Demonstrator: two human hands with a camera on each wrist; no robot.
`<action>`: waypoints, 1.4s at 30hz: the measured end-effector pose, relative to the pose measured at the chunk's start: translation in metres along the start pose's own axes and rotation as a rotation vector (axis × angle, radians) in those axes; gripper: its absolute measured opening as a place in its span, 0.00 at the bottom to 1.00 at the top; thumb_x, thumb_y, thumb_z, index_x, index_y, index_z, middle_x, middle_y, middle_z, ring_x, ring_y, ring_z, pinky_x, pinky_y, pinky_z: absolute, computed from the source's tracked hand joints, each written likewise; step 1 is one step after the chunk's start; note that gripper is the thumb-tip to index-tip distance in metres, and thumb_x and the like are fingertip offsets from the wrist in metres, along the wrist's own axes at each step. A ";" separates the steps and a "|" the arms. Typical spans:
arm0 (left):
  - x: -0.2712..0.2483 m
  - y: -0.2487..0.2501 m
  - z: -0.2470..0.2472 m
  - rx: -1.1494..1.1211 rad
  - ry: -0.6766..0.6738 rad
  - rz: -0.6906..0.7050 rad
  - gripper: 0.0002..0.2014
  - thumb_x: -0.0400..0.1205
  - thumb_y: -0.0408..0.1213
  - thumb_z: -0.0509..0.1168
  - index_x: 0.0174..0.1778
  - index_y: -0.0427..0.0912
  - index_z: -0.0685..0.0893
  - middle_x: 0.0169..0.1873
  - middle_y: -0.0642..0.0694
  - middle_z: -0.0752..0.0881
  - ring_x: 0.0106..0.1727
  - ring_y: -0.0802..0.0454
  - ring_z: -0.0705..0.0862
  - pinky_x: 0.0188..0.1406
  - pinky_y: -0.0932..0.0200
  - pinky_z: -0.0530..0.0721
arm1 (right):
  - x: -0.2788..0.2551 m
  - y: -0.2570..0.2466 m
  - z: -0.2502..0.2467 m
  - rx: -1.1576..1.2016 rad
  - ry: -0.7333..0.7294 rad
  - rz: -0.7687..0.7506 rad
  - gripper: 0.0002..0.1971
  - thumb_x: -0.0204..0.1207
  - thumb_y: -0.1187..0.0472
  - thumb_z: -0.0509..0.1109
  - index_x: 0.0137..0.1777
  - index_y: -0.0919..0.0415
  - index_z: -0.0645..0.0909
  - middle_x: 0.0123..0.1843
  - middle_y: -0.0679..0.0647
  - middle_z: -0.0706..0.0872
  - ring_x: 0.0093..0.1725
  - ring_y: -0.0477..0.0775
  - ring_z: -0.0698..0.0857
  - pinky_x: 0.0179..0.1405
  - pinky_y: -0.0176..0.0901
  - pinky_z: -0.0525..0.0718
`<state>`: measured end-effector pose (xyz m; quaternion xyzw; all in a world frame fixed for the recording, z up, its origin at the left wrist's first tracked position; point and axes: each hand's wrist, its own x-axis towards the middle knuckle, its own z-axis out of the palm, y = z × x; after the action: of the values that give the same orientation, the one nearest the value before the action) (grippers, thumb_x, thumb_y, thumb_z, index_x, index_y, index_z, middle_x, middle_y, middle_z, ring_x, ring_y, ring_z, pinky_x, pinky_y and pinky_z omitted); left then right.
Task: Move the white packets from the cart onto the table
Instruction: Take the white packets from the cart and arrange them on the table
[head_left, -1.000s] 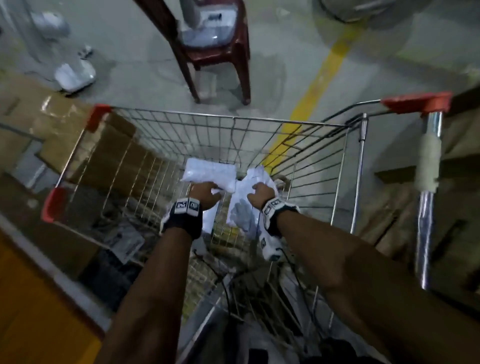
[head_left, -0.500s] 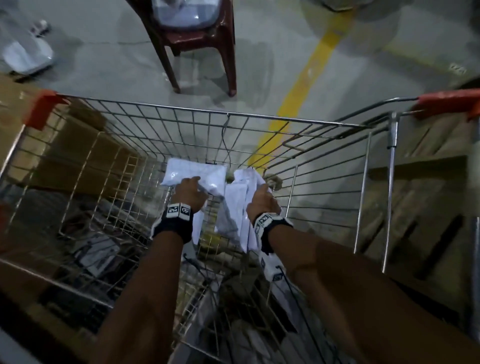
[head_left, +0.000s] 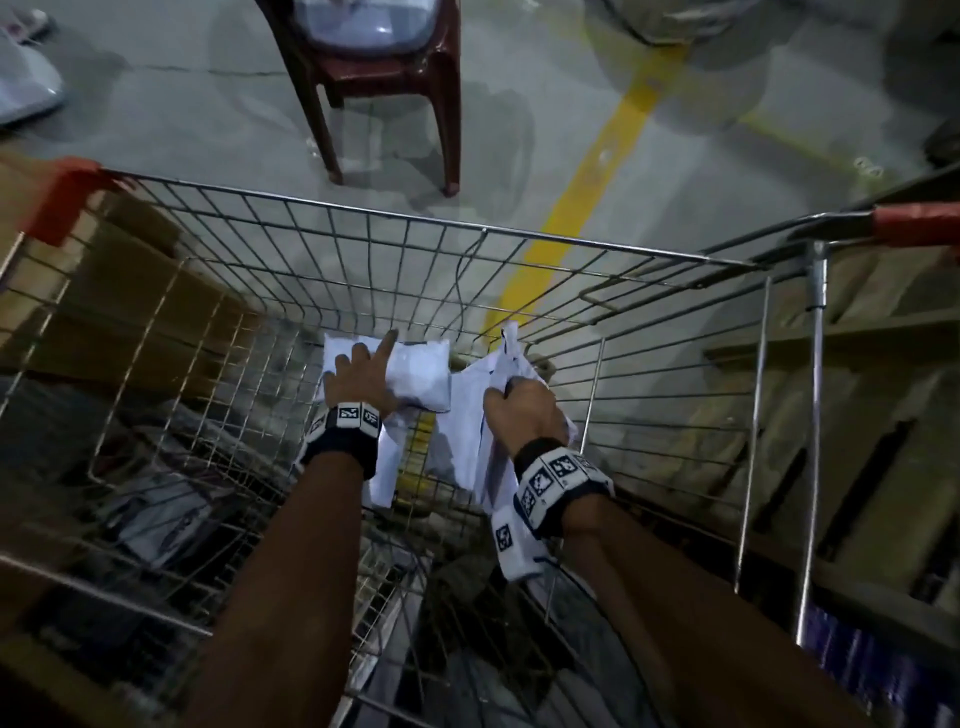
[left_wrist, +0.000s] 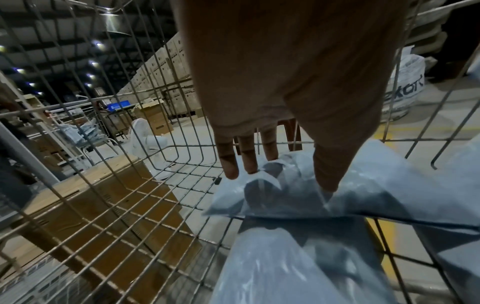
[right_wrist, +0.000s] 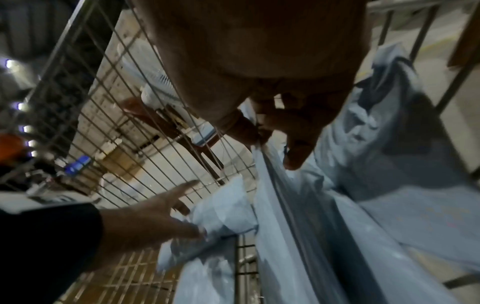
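Note:
Inside the wire cart (head_left: 467, 227) lie several white plastic packets. My left hand (head_left: 363, 366) rests on a plump white packet (head_left: 421, 371) near the cart's far wall. Its fingers are straight and spread, and in the left wrist view the left hand (left_wrist: 280, 174) touches the crumpled packet (left_wrist: 376, 195) with thumb and fingertips. Just to the right, my right hand (head_left: 511, 402) grips a bunch of flat white packets (head_left: 467, 441) standing on edge. In the right wrist view the fingers (right_wrist: 298, 152) pinch the top edge of these packets (right_wrist: 285, 216).
A dark red plastic chair (head_left: 384, 78) stands on the concrete floor beyond the cart, beside a yellow floor line (head_left: 587, 187). Cardboard boxes (head_left: 130, 312) sit against the cart's left side and wooden crates (head_left: 857, 389) against its right. The cart corners carry red caps (head_left: 62, 192).
My left hand's fingers have uncurled from the plump packet and now lie straight on it. My right hand keeps its grip on the flat packets. The view has moved closer to the cart.

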<state>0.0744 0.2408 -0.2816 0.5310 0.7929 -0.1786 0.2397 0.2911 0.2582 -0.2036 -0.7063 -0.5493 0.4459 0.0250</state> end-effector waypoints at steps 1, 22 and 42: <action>-0.001 -0.004 0.000 0.015 -0.033 -0.020 0.49 0.76 0.59 0.71 0.87 0.60 0.48 0.80 0.38 0.63 0.76 0.34 0.68 0.69 0.38 0.72 | -0.002 -0.004 0.001 0.032 0.009 -0.042 0.19 0.79 0.55 0.65 0.26 0.57 0.69 0.28 0.54 0.76 0.32 0.60 0.77 0.32 0.43 0.68; -0.042 -0.027 0.050 -0.454 -0.035 -0.469 0.57 0.73 0.65 0.72 0.85 0.31 0.52 0.77 0.33 0.71 0.75 0.35 0.74 0.69 0.43 0.77 | 0.013 -0.023 0.004 0.406 0.210 0.010 0.14 0.64 0.50 0.57 0.22 0.57 0.70 0.36 0.57 0.75 0.42 0.58 0.73 0.42 0.48 0.71; -0.021 -0.020 0.078 -0.523 -0.144 -0.601 0.73 0.64 0.57 0.82 0.83 0.39 0.29 0.73 0.27 0.72 0.70 0.30 0.78 0.64 0.35 0.81 | -0.001 0.020 0.078 -0.639 -0.248 -0.303 0.37 0.77 0.57 0.65 0.84 0.41 0.56 0.87 0.59 0.42 0.80 0.74 0.56 0.75 0.69 0.67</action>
<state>0.0778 0.1753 -0.3332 0.1829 0.9126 -0.0696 0.3591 0.2553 0.2139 -0.2599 -0.5296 -0.7580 0.3253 -0.1978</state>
